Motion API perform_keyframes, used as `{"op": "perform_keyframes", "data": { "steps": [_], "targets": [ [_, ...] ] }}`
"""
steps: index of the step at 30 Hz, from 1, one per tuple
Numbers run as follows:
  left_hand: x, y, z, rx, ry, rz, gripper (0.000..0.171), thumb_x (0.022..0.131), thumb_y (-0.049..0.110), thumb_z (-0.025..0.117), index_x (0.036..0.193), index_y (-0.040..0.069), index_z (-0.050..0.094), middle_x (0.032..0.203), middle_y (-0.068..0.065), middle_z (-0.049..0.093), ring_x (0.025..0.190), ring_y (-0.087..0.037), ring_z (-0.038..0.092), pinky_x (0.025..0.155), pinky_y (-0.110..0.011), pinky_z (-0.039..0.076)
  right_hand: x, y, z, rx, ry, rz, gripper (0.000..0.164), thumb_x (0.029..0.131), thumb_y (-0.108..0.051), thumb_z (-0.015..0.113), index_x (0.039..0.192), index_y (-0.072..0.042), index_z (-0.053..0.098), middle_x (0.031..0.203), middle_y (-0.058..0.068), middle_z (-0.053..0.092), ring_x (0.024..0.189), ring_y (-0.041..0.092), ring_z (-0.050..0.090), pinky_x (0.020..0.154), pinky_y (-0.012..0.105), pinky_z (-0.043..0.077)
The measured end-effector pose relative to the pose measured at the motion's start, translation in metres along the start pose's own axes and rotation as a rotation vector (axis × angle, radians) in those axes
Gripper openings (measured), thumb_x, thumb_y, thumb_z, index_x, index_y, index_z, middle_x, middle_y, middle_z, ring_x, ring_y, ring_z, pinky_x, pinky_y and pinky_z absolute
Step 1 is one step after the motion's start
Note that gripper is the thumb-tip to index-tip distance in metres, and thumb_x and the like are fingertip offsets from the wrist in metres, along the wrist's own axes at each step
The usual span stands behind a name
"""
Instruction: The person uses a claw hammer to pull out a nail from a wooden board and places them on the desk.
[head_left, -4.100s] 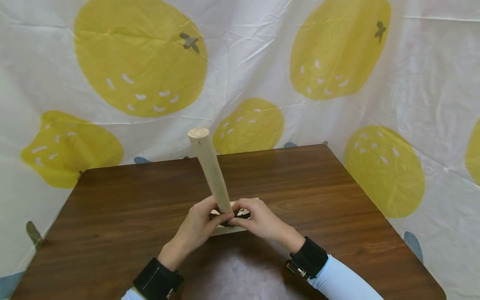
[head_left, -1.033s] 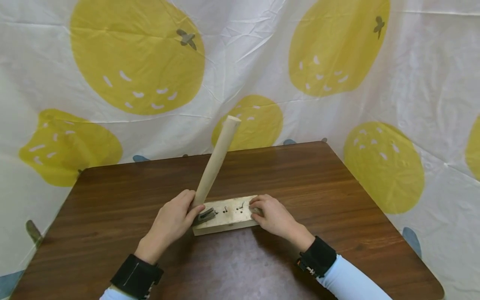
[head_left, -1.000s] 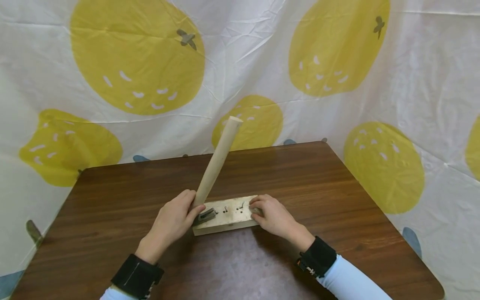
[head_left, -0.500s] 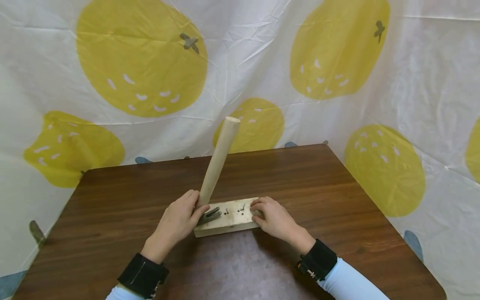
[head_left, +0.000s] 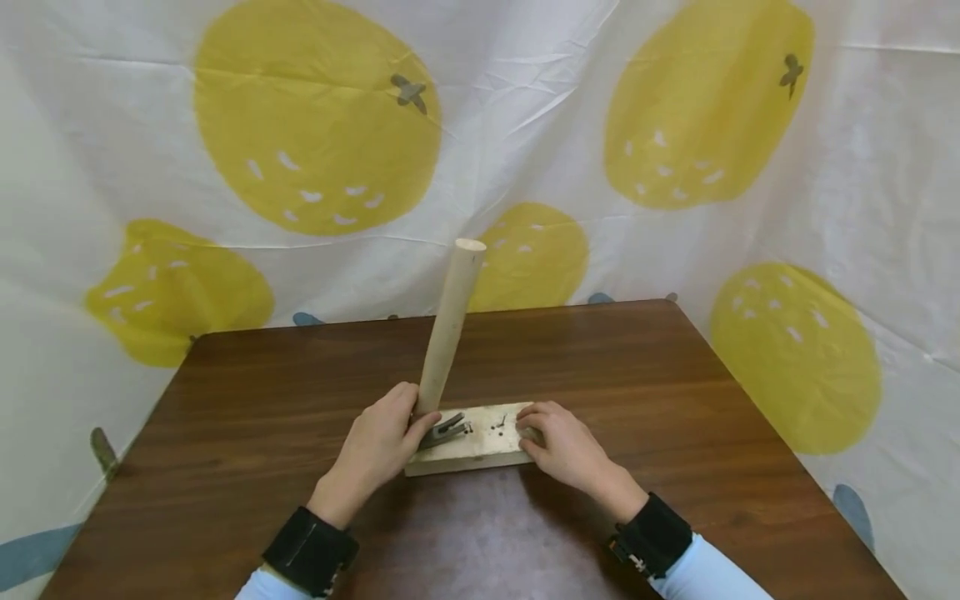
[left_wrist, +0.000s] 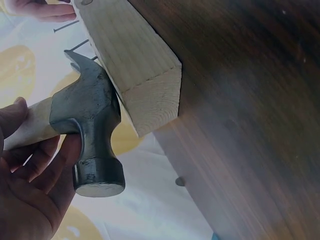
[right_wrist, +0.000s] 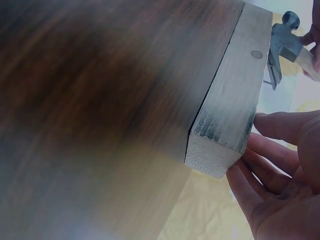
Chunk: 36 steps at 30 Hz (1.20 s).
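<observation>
A claw hammer (head_left: 448,329) stands head-down on a pale wooden block (head_left: 474,460), its long handle rising and leaning slightly right. My left hand (head_left: 378,435) grips the handle just by the head. In the left wrist view the hammer head (left_wrist: 92,100) lies against the block's face, with the claw close to a bent nail (left_wrist: 80,45); whether it hooks the nail I cannot tell. Another nail (left_wrist: 66,26) sticks out farther along. At the block's right end, my right hand (head_left: 566,446) holds it, thumb (right_wrist: 280,125) on one edge and fingers at the other side.
The block lies on a brown wooden table (head_left: 300,375). Behind and to both sides hangs a white cloth (head_left: 525,100) printed with yellow fruit. Small dark holes show in the block's top around the nails.
Earlier both hands were together at the hammer head. Since then my right hand has moved to the block's right end. Lately the handle has tipped more upright and the claw has shifted toward a nail.
</observation>
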<state>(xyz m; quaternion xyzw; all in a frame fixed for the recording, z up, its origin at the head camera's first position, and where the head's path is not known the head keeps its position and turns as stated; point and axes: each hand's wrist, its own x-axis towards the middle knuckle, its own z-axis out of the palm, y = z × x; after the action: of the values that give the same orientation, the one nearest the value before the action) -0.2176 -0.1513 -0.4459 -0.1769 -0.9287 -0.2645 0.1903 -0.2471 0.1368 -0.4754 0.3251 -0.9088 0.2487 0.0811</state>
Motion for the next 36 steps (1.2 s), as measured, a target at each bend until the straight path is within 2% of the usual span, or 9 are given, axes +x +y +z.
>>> {"op": "perform_keyframes", "data": {
  "steps": [7, 14, 21, 29, 36],
  "targets": [
    [-0.005, 0.002, 0.002, 0.010, 0.057, 0.015, 0.021, 0.093, 0.021, 0.079, 0.095, 0.010, 0.062, 0.086, 0.002, 0.055, 0.064, -0.014, 0.055, 0.055, -0.034, 0.047, -0.001, -0.002, 0.002, -0.006, 0.033, 0.006, 0.019, 0.089, -0.007, 0.080, 0.107, -0.001, 0.076, 0.116, 0.010, 0.070, 0.112, 0.031, 0.063, 0.091, 0.047, 0.053],
    [-0.008, 0.004, 0.009, 0.050, 0.121, 0.000, 0.022, 0.091, 0.022, 0.078, 0.091, 0.008, 0.061, 0.082, 0.001, 0.053, 0.058, -0.014, 0.050, 0.050, -0.033, 0.044, -0.004, -0.001, 0.004, -0.009, 0.030, 0.018, 0.019, 0.089, -0.008, 0.080, 0.107, -0.002, 0.076, 0.115, 0.009, 0.070, 0.110, 0.029, 0.064, 0.089, 0.047, 0.054],
    [-0.009, 0.002, 0.010, 0.129, 0.208, 0.018, 0.023, 0.089, 0.023, 0.078, 0.093, 0.005, 0.063, 0.083, -0.004, 0.059, 0.062, -0.025, 0.065, 0.051, -0.042, 0.052, 0.001, -0.003, 0.006, -0.027, 0.038, 0.002, 0.019, 0.088, -0.007, 0.081, 0.106, -0.003, 0.076, 0.114, 0.008, 0.070, 0.109, 0.028, 0.064, 0.087, 0.046, 0.055],
    [-0.009, 0.004, 0.010, 0.149, 0.169, -0.025, 0.038, 0.087, 0.036, 0.084, 0.091, 0.005, 0.062, 0.080, -0.004, 0.056, 0.062, -0.027, 0.065, 0.050, -0.042, 0.052, 0.000, -0.003, 0.005, -0.025, 0.022, 0.009, 0.020, 0.089, -0.007, 0.081, 0.108, -0.003, 0.076, 0.115, 0.008, 0.069, 0.110, 0.027, 0.064, 0.087, 0.045, 0.055],
    [-0.009, 0.004, 0.010, 0.138, 0.172, -0.023, 0.037, 0.086, 0.031, 0.086, 0.090, 0.005, 0.060, 0.078, -0.004, 0.054, 0.062, -0.030, 0.066, 0.050, -0.044, 0.052, 0.000, -0.003, 0.004, -0.032, 0.017, 0.004, 0.020, 0.089, -0.007, 0.080, 0.108, -0.003, 0.076, 0.115, 0.008, 0.069, 0.109, 0.027, 0.064, 0.085, 0.044, 0.055]
  ]
}}
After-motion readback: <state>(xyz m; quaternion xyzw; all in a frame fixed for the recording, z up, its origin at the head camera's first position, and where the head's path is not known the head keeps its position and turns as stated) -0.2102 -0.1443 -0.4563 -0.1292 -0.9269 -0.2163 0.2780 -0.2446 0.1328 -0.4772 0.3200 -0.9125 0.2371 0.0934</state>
